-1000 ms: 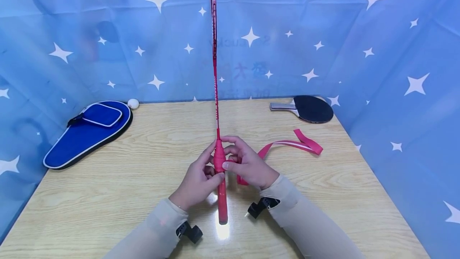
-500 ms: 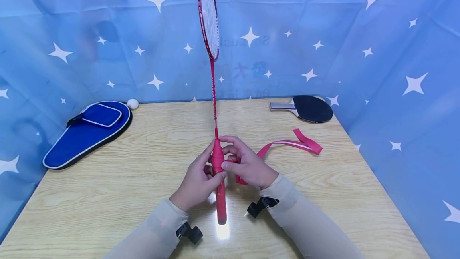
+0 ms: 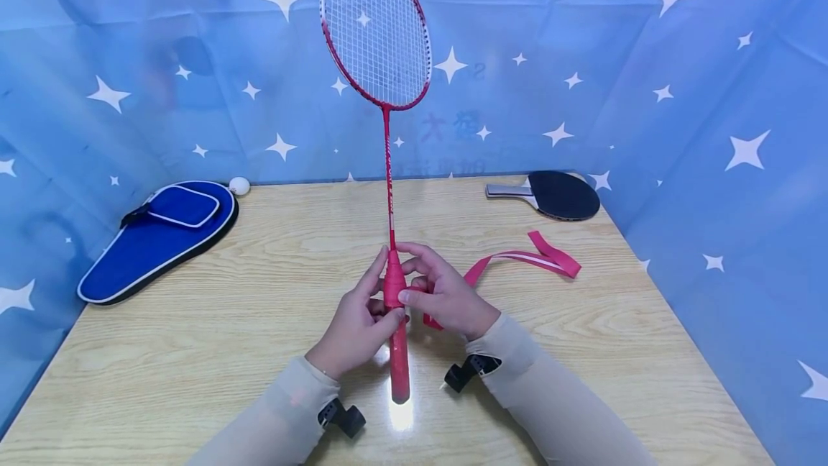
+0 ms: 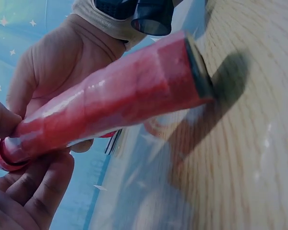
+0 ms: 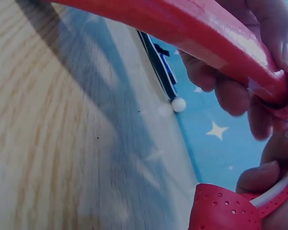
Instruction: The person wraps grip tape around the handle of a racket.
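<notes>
In the head view a red badminton racket (image 3: 389,171) stands head up and tilted away, its strung face broadside. My left hand (image 3: 352,329) holds its handle (image 3: 399,365) between thumb and fingers, at the lower end of the wrapped cone. A pinkish-red grip tape (image 3: 564,265) is wound around the cone, its loose tail trailing right over the table. My right hand (image 3: 453,300) pinches the tape beside the cone, forefinger reaching to the cone's top. Perforations show on the tape (image 5: 224,211) in the right wrist view. The butt of the handle (image 4: 149,76) points at the table in the left wrist view.
A blue paddle case (image 3: 149,257) lies at the back left, a white ball (image 3: 239,186) beside it. At the back right lies a black table tennis paddle (image 3: 563,196). A blue star-patterned curtain (image 3: 310,135) hangs behind the wooden table (image 3: 194,351).
The racket has turned about its long axis: its head was edge-on and now shows its face. Both hands have kept nearly the same place and hold.
</notes>
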Demonstrator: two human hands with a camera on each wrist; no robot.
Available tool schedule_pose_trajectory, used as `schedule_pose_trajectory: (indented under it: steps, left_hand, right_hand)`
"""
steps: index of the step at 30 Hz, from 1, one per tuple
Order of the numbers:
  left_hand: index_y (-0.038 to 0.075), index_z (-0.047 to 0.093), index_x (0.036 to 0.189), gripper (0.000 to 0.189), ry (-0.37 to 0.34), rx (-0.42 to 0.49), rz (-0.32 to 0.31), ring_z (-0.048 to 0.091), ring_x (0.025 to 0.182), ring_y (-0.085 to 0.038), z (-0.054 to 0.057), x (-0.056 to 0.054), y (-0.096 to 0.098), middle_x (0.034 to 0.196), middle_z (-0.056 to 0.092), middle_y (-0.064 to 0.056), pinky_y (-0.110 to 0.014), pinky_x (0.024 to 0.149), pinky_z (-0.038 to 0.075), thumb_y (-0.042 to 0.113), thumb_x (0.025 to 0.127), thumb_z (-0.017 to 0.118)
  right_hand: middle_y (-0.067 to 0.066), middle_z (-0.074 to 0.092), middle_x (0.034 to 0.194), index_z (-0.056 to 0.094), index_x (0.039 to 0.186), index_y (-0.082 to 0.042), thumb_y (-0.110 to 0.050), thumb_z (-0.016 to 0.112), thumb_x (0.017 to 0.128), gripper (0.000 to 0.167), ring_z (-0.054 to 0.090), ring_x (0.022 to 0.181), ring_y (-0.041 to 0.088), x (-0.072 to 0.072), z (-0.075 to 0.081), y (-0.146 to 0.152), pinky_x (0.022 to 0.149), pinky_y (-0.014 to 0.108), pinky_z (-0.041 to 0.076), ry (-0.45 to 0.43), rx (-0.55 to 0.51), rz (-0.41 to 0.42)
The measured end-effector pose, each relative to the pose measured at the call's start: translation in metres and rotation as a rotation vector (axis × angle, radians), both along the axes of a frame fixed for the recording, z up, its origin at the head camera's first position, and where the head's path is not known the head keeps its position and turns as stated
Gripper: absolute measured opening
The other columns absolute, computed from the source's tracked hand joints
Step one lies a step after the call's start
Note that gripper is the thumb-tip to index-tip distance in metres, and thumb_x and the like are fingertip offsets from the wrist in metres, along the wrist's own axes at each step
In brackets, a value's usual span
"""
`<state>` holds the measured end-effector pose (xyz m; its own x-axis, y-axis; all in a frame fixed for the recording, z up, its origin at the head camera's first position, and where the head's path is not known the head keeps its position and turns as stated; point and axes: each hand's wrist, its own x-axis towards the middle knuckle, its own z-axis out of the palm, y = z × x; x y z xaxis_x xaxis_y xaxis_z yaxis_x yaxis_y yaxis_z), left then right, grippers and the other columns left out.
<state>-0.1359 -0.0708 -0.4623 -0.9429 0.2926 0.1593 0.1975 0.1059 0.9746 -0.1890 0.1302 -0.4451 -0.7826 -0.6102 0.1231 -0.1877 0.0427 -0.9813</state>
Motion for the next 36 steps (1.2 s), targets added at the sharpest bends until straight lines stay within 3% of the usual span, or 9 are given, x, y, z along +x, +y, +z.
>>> schedule_pose_trajectory:
  steps: [8,12,16,24,30,36]
  left_hand:
    - [0.037,0.017,0.169,0.103,0.009,-0.111,0.025,0.069,0.079,-0.019,-0.0001,-0.0017,0.0005,0.111,0.065,-0.006,-0.029,0.073,0.064,0.008,0.092,0.078]
    - [0.038,0.017,0.169,0.104,0.001,-0.151,0.039,0.067,0.083,-0.019,0.0021,-0.0015,0.0011,0.108,0.063,-0.004,-0.029,0.075,0.063,0.010,0.091,0.080]
    - [0.037,0.018,0.169,0.101,-0.001,-0.136,0.041,0.068,0.086,-0.020,0.0029,-0.0009,0.0006,0.110,0.064,-0.003,-0.029,0.076,0.063,0.008,0.092,0.077]
    - [0.032,0.018,0.170,0.098,-0.013,-0.049,0.015,0.071,0.087,-0.022,-0.0002,-0.0009,-0.0004,0.115,0.067,-0.008,-0.030,0.077,0.064,-0.001,0.093,0.070]
    - [0.026,0.018,0.171,0.097,-0.013,0.005,-0.006,0.072,0.091,-0.028,-0.0023,-0.0013,-0.0016,0.116,0.069,-0.014,-0.029,0.080,0.064,-0.006,0.093,0.065]
    - [0.025,0.020,0.170,0.095,-0.013,0.019,-0.011,0.072,0.088,-0.023,-0.0035,-0.0026,-0.0027,0.115,0.071,-0.013,-0.030,0.080,0.064,-0.004,0.092,0.065]
  right_hand:
    - [0.011,0.061,0.129,0.039,0.159,-0.034,-0.008,0.075,0.097,0.076,0.067,0.085,0.031,0.0011,0.0001,-0.0002,0.070,0.025,0.054,-0.046,0.048,-0.060]
    - [0.011,0.061,0.130,0.039,0.159,-0.035,-0.007,0.075,0.097,0.077,0.069,0.085,0.029,0.0013,0.0007,-0.0002,0.070,0.025,0.054,-0.055,0.054,-0.055]
    - [0.011,0.063,0.131,0.038,0.160,-0.035,-0.005,0.072,0.098,0.077,0.070,0.090,0.031,0.0009,0.0018,0.0003,0.072,0.025,0.054,-0.059,0.043,-0.031]
    - [0.012,0.069,0.134,0.038,0.162,-0.031,-0.004,0.069,0.100,0.074,0.065,0.117,0.043,-0.0003,0.0030,0.0011,0.090,0.033,0.055,-0.054,0.044,0.007]
    - [0.011,0.069,0.134,0.039,0.161,-0.032,-0.003,0.068,0.100,0.074,0.066,0.120,0.037,-0.0012,0.0025,0.0010,0.095,0.036,0.055,-0.050,0.057,0.012]
    - [0.013,0.070,0.131,0.037,0.162,-0.026,-0.003,0.068,0.100,0.073,0.067,0.116,0.038,-0.0014,0.0014,0.0014,0.092,0.034,0.055,-0.035,0.059,0.020]
